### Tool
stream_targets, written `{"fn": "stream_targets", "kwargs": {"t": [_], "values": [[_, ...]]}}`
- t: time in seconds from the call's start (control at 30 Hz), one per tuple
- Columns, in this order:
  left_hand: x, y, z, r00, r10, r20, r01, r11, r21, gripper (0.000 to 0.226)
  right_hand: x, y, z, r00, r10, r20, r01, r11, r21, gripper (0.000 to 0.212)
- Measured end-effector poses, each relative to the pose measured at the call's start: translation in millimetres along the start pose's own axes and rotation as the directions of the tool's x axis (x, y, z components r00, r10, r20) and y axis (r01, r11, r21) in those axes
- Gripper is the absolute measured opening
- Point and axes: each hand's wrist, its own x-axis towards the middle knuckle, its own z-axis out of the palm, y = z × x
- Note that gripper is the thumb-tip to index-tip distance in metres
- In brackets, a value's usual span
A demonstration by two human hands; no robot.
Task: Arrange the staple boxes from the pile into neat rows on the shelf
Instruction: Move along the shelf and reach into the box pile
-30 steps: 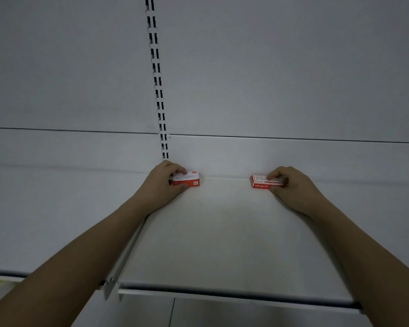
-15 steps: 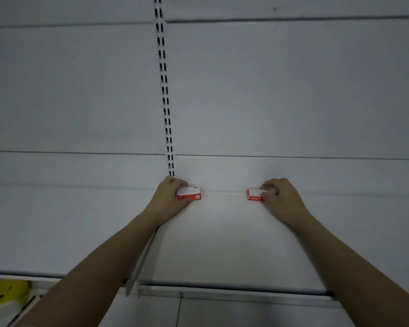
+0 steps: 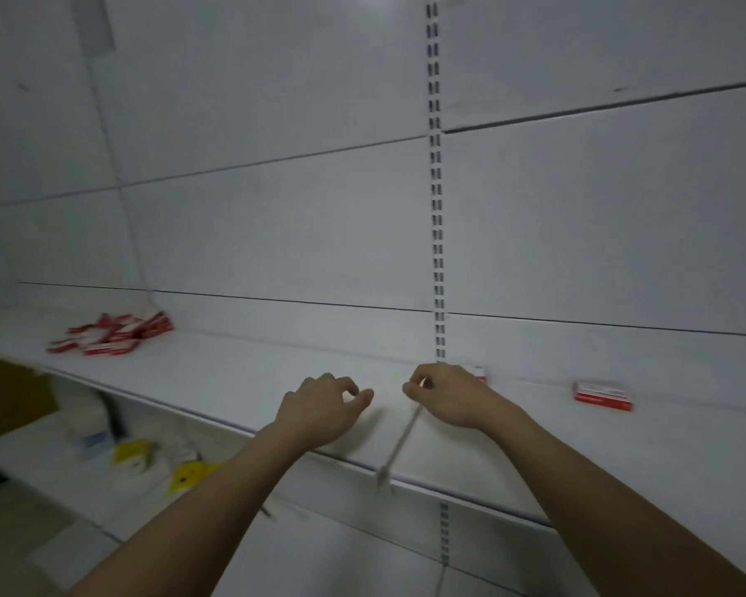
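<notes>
Though print blurs | red-white staple boxes | both hands' fingers loosely curled, holding nothing

A small red and white cardboard staple box is mostly hidden behind the right hand. The messy pile of red and white boxes, far left of that hand, is blurry.

Print on the red-and-white staple boxes is too blurred to read.
</notes>
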Motion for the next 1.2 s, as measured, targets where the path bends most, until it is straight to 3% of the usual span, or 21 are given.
{"fn": "stream_targets", "kwargs": {"t": [0.13,0.7,0.97,1.2], "values": [[-30,-64,-25,0.993,-0.111,-0.043,0.111,0.994,-0.012,0.052,13,-70,32,0.995,-0.08,0.063,0.083,0.996,-0.044,0.036],[-123,-415,-126,0.937,-0.332,-0.113,0.324,0.943,-0.08,0.053,95,-381,232,0.942,-0.288,0.171,0.31,0.943,-0.121,0.033],[-113,-514,-157,0.926,-0.354,-0.131,0.33,0.927,-0.179,0.049,154,-446,275,0.934,-0.319,0.161,0.343,0.926,-0.158,0.032],[-34,-590,-170,0.934,-0.324,-0.149,0.311,0.945,-0.105,0.049,247,-478,322,0.929,-0.347,0.132,0.364,0.92,-0.143,0.033]]}}
